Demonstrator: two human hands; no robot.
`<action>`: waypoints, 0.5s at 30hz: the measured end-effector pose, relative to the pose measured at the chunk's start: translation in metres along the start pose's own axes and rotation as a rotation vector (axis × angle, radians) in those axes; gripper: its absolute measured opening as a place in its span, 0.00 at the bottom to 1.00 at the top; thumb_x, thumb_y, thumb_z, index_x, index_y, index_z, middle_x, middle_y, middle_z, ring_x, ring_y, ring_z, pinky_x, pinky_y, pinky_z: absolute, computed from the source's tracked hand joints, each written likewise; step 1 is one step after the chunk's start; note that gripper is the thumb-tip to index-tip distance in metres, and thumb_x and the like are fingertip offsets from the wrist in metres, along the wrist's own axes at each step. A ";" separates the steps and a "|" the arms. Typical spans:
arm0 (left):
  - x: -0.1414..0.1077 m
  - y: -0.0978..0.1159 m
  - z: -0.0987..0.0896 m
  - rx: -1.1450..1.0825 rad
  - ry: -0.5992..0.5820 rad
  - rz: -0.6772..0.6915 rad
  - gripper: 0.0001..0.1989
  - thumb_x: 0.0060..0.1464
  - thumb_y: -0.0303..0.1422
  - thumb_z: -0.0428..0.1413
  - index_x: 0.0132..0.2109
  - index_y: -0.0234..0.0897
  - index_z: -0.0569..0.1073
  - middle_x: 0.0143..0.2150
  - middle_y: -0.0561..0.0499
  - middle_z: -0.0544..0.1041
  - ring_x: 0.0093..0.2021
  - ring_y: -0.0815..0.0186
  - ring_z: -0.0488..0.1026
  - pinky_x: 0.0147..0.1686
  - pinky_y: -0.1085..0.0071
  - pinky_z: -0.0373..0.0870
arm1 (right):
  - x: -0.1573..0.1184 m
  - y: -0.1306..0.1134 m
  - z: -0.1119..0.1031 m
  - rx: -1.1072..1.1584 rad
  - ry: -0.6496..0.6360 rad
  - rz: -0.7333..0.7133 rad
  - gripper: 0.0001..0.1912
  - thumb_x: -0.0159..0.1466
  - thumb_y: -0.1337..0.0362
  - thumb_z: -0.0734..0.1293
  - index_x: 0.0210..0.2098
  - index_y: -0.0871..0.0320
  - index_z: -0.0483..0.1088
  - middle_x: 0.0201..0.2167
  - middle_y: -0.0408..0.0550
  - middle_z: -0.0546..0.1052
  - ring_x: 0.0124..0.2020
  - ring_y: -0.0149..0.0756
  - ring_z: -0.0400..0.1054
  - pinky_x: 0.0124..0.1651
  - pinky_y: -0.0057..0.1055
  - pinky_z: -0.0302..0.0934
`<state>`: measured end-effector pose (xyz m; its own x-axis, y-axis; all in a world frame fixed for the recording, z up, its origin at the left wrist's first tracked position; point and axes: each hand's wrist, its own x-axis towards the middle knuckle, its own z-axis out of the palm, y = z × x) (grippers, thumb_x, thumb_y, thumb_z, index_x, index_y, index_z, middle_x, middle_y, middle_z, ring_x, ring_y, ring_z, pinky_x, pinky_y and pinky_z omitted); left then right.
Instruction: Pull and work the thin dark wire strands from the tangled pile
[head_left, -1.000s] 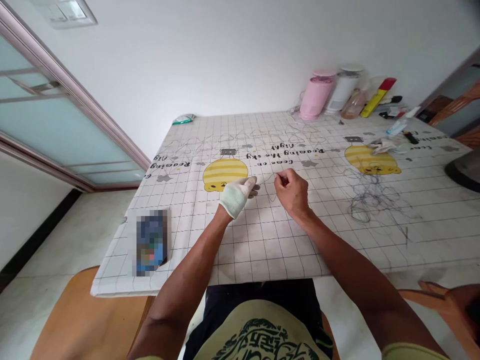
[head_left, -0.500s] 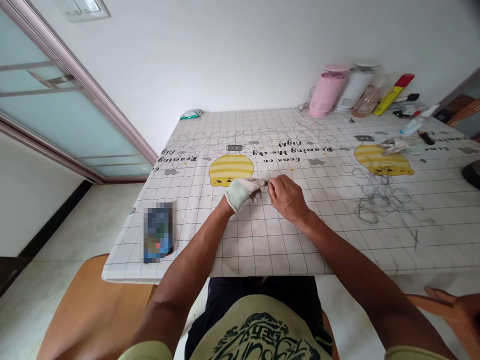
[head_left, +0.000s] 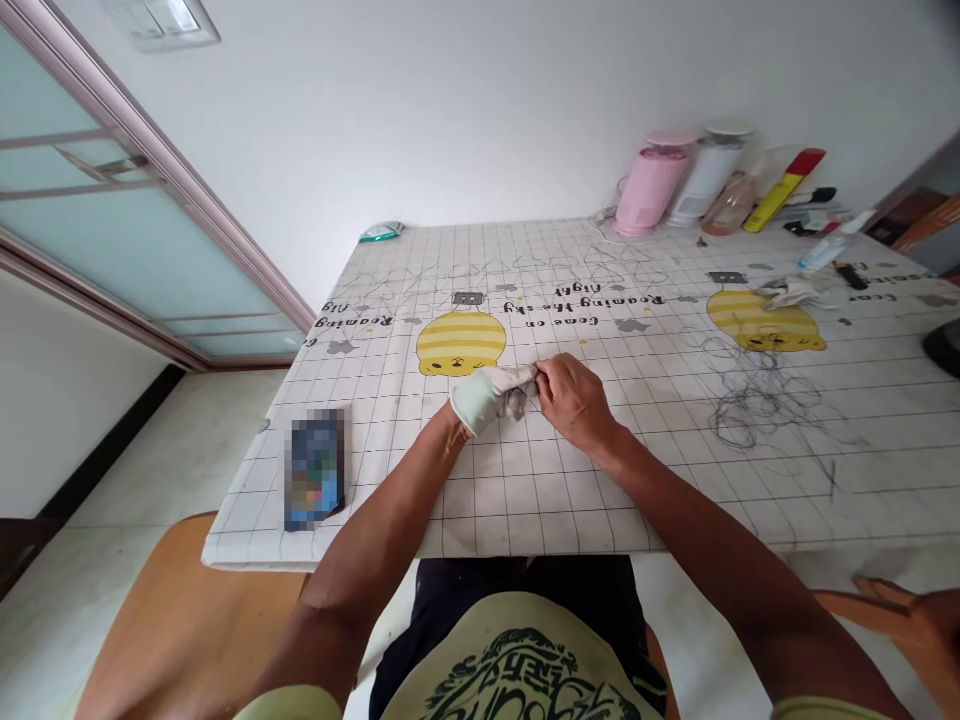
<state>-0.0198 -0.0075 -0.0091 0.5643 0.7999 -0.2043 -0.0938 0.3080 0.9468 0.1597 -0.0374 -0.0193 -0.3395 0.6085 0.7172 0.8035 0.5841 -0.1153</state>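
White grid-print tablecloth (head_left: 570, 500) covers the table. Gloved left hand (head_left: 489, 394) and bare right hand (head_left: 574, 400) meet fingertip to fingertip at mid-table, both pinched closed on a thin wire (head_left: 529, 392), barely visible between them. Loose wire tangle (head_left: 750, 400) lies well apart, right. Phone (head_left: 315, 468) lies left.

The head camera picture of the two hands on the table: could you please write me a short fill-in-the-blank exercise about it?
1. The left hand wears a pale ____.
2. The right hand is ____, with no covering.
3. The tangle of thin wire lies to the ____ of both hands.
4. The pink container stands at the table's far edge, by the ____.

Missing words: glove; bare; right; wall
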 end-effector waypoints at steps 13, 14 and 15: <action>0.000 0.009 0.005 -0.009 0.218 0.068 0.28 0.62 0.58 0.56 0.36 0.35 0.80 0.25 0.50 0.73 0.24 0.69 0.68 0.29 0.70 0.66 | 0.004 0.015 -0.001 -0.092 0.084 0.095 0.13 0.72 0.73 0.58 0.32 0.53 0.63 0.26 0.46 0.69 0.29 0.37 0.62 0.31 0.36 0.54; -0.002 0.011 0.008 0.057 0.289 0.088 0.27 0.62 0.57 0.56 0.37 0.35 0.81 0.27 0.49 0.75 0.25 0.68 0.70 0.30 0.69 0.67 | 0.005 0.017 -0.002 -0.112 0.095 0.124 0.13 0.71 0.73 0.58 0.31 0.53 0.63 0.25 0.46 0.69 0.28 0.37 0.61 0.30 0.36 0.53; -0.004 0.014 0.012 0.134 0.349 0.100 0.26 0.63 0.55 0.56 0.38 0.36 0.81 0.30 0.48 0.78 0.28 0.67 0.72 0.32 0.69 0.69 | 0.006 0.019 -0.003 -0.127 0.100 0.158 0.13 0.71 0.73 0.58 0.31 0.53 0.63 0.25 0.45 0.68 0.28 0.36 0.61 0.29 0.37 0.51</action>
<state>-0.0130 -0.0126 0.0080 0.2421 0.9570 -0.1595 -0.0131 0.1676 0.9858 0.1744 -0.0243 -0.0156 -0.1590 0.6274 0.7623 0.9001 0.4093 -0.1491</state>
